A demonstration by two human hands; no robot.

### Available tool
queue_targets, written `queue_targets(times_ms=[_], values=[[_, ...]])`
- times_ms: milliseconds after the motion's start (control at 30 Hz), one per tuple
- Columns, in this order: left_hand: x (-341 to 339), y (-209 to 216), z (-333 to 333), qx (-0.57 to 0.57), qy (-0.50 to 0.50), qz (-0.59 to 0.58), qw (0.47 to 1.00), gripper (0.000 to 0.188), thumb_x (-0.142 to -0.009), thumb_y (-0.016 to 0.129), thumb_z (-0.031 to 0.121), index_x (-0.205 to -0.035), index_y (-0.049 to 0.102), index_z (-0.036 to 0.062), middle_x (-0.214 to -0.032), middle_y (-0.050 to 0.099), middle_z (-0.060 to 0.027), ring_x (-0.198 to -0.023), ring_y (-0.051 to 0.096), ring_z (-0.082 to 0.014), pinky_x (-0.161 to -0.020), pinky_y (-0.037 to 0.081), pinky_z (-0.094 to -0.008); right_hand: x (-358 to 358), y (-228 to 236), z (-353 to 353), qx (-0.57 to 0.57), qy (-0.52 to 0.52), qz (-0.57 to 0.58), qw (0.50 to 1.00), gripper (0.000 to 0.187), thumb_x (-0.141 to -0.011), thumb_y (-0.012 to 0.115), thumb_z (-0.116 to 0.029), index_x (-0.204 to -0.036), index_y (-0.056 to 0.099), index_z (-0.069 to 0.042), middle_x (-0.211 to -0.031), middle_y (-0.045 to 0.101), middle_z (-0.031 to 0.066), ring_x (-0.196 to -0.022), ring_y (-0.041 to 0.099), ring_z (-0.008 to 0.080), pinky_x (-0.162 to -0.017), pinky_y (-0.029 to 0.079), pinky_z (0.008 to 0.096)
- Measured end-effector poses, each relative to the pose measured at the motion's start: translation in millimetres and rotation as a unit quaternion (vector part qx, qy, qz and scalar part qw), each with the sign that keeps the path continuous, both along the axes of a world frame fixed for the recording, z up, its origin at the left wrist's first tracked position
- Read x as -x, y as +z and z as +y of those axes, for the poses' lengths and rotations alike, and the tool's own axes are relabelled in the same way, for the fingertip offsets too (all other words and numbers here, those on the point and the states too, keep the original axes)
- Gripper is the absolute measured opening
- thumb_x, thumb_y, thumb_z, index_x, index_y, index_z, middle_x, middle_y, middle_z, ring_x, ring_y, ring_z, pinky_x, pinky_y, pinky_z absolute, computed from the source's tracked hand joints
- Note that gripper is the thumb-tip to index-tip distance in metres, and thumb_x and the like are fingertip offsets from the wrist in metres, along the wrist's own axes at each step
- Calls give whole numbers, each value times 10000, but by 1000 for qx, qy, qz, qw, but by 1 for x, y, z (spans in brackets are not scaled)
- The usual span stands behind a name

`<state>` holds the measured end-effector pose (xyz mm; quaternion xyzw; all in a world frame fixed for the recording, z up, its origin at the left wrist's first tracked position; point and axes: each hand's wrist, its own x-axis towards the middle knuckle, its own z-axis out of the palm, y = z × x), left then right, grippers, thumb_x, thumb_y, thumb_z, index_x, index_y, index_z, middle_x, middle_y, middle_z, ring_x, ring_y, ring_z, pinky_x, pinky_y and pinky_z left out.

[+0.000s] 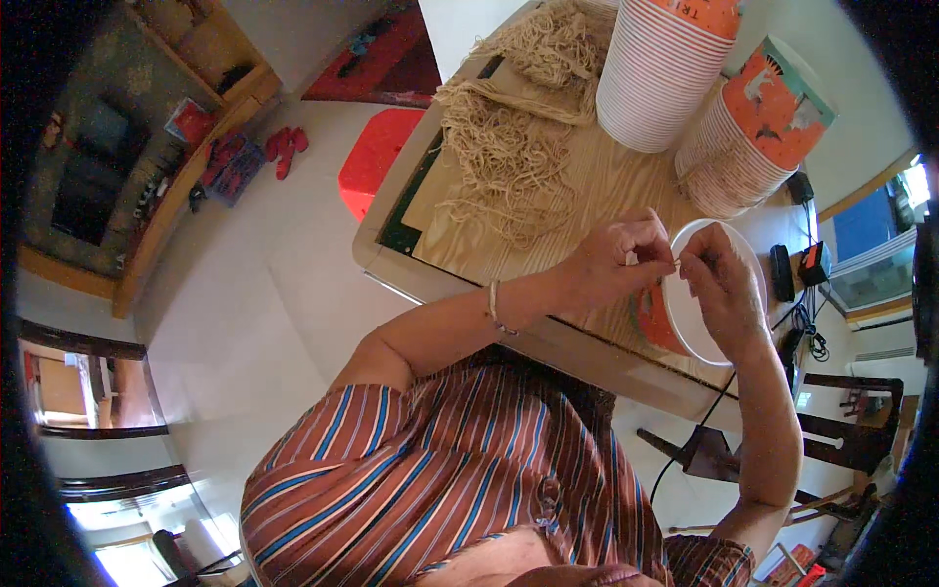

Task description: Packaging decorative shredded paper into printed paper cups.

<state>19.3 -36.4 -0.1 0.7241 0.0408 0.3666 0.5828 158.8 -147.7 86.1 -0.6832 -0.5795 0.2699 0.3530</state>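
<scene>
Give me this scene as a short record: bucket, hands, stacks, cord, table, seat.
Open bucket: orange outside, white inside, at the table's near side
Left hand: thumb and fingers drawn together, by the bucket's rim
Right hand: over the bucket's mouth, fingertips close to the left's; anything held is too small to identify
Stacks: tall stack, shorter stack to its right
Cord: loose tan heap, left of stacks
Table: wood-grain top
Seat: red stool, left of table

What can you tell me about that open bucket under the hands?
The bucket is round and paper-looking, orange outside, white inside and at the rim. It sits near the front edge of the wood-grained tabletop, mouth open toward the camera. The left hand and right hand partly hide it; contact is unclear.
</scene>
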Motion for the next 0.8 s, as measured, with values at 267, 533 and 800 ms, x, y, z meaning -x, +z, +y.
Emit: queue_targets(times_ms=[267, 533, 800], values=[[-1, -9, 3, 46, -49, -17, 998, 107, -861, 677, 111, -901, 608, 40, -879, 566, -23, -834, 551, -119, -747, 454, -261, -3, 15, 1, 84, -19, 40, 995, 108, -912, 555, -117, -926, 516, -17, -755, 565, 91, -696, 542, 192, -640, 460, 343], [-2, -13, 6, 136, -85, -13, 987, 68, -874, 665, 79, -902, 613, 45, -924, 548, -24, -873, 538, -103, -766, 445, -247, -15, 34, -9, 70, 7, -147, 987, 115, -839, 616, -99, -832, 556, 0, -722, 550, 128, -646, 532, 235, -635, 459, 344], [-3, -19, 8, 122, -102, -67, 985, 67, -863, 676, 65, -900, 621, 52, -911, 555, -27, -848, 540, -104, -752, 448, -241, 1, 48, -13, 35, -35, 5, 999, 88, -865, 600, -19, -787, 561, -9, -723, 529, -24, -696, 480, 41, -630, 420, 210]])
